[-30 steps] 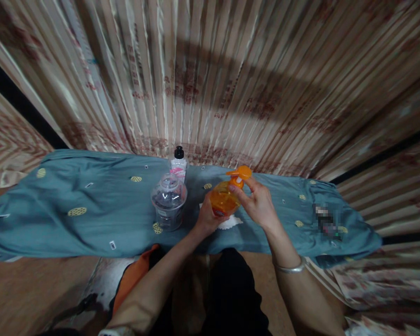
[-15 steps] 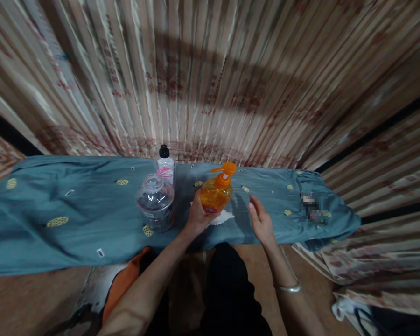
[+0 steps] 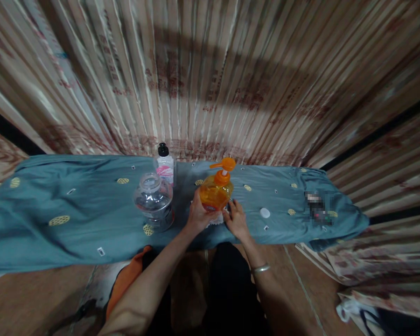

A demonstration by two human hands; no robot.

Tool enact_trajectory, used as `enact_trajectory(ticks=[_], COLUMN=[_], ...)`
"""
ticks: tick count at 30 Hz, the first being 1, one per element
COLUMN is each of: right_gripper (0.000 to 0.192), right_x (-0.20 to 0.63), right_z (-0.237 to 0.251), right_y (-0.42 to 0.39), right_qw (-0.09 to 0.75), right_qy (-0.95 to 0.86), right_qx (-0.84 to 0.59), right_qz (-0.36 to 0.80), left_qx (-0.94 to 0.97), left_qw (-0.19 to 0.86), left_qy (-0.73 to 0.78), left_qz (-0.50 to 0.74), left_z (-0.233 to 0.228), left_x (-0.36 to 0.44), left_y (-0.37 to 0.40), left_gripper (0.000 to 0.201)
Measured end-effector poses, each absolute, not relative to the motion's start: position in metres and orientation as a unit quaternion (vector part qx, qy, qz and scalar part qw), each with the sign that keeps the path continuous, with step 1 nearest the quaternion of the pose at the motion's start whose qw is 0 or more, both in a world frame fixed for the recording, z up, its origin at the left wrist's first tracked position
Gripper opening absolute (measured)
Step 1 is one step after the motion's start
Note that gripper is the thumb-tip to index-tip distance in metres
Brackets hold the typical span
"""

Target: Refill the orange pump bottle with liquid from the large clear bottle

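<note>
A home room: pleated patterned curtains [image 3: 210, 79], low surface under a teal cloth [image 3: 73, 205], tiled floor [image 3: 28, 298].
</note>
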State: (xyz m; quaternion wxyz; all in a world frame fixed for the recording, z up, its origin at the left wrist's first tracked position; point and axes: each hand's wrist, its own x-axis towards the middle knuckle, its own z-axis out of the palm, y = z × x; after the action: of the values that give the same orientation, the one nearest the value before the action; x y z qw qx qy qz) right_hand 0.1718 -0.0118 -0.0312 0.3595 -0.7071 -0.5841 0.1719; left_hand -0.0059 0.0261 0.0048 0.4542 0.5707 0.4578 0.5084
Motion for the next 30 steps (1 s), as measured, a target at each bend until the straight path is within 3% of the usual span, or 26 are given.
enact_trajectory(ticks=[7,17,23,27,30], right_gripper=[0.017,0.043,0.033,0.035,0.059], right_x=[0.157,0.202,0.199,0.163,0.139], right_z=[-0.025,0.018,0.09,0.123,0.124], right_y=[-0.01,-0.043,-0.042,-0.035,-0.018], right_qw=[0.398,0.494,0.617,0.562,0.579], right_qy=[-0.588,-0.443,-0.406,-0.568,-0.592], right_qx=[-0.675,-0.709,-0.604,-0.51,-0.481], right_qz=[0.201,0.24,0.299,0.317,0.288], left_qx=[0.565,0.565,0.57,0.573,0.573], left_qw=[0.447,0.449,0.443,0.445,0.447], left_qy=[0.478,0.487,0.487,0.479,0.475], left_qz=[0.503,0.491,0.491,0.494,0.496], left_z=[0.013,0.019,0.019,0.019,0.019], left_x=[-0.007,-0.01,-0.005,-0.004,-0.006], left_y=[0.028,0.023,0.023,0.022,0.021], left_gripper=[0.09,0.083,0.09,0.086,0.085])
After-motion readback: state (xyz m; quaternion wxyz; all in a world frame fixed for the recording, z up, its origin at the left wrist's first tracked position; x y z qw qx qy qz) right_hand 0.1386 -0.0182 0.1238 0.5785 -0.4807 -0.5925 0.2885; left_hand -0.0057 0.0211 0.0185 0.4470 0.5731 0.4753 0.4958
